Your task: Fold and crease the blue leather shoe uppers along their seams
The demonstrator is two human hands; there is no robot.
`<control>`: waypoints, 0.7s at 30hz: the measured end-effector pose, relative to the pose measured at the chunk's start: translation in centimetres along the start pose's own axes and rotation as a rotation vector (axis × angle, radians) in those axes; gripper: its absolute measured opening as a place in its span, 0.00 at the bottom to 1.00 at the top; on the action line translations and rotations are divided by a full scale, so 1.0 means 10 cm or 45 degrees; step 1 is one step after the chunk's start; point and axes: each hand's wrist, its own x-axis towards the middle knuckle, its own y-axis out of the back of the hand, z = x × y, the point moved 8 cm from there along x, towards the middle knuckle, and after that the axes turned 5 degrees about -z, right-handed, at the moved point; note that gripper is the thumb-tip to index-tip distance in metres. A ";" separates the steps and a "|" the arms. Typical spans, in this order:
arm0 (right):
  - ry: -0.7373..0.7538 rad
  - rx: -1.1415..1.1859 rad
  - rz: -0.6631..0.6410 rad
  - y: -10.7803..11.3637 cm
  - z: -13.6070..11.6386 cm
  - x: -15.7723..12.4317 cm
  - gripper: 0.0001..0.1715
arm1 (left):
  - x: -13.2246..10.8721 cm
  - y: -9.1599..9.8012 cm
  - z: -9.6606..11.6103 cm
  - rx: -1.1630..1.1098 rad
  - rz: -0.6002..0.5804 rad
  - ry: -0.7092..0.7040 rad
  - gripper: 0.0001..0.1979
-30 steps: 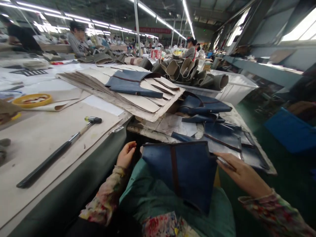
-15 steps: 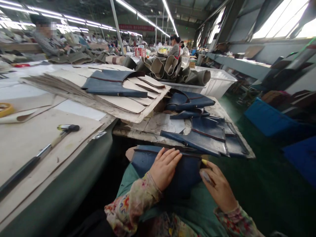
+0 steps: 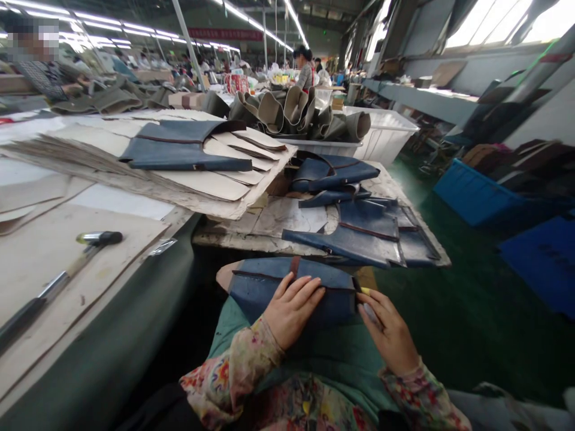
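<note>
A dark blue leather boot upper (image 3: pixel 265 281) with a dark seam line and a brown strip lies across my lap, over a green apron (image 3: pixel 354 347). Its left end shows a pinkish-beige layer. My left hand (image 3: pixel 291 311) rests on the leather, fingers stretched out along the seam. At the upper's right end, my right hand (image 3: pixel 389 329) has thumb and fingers closed on the edge. Something yellow covers a fingertip there, and something grey shows by the thumb; I cannot make out what it is.
Several blue uppers (image 3: pixel 368 230) lie on the low board ahead. Another blue upper (image 3: pixel 179 143) tops a stack of pale sheets (image 3: pixel 269 185). A hammer (image 3: pixel 67 275) lies on the left table. Behind are a white bin (image 3: pixel 390 134) and grey-green pieces; a blue crate (image 3: pixel 476 191) stands right.
The upper on my lap has tilted, so more of its far side and the brown strip show. My hands stay on it. The camera view has shifted slightly right.
</note>
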 end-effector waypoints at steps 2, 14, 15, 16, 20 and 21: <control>-0.053 0.045 0.007 0.00 0.03 0.10 0.18 | 0.04 0.04 0.03 0.015 0.021 0.065 0.17; -0.273 0.399 -0.228 -0.24 0.16 0.16 0.21 | 0.34 -0.32 0.38 0.014 -0.240 0.014 0.17; -0.298 0.403 -0.223 -0.21 0.17 0.13 0.22 | 0.36 -0.35 0.41 -0.008 -0.270 0.006 0.17; -0.325 0.392 -0.212 -0.16 0.19 0.10 0.23 | 0.39 -0.38 0.43 -0.029 -0.289 0.003 0.17; -0.293 0.209 -0.131 0.01 0.23 0.08 0.26 | 0.49 -0.42 0.46 -0.082 -0.310 0.039 0.17; -0.253 0.148 -0.127 0.02 0.21 0.10 0.27 | 0.51 -0.43 0.45 -0.089 -0.310 0.048 0.17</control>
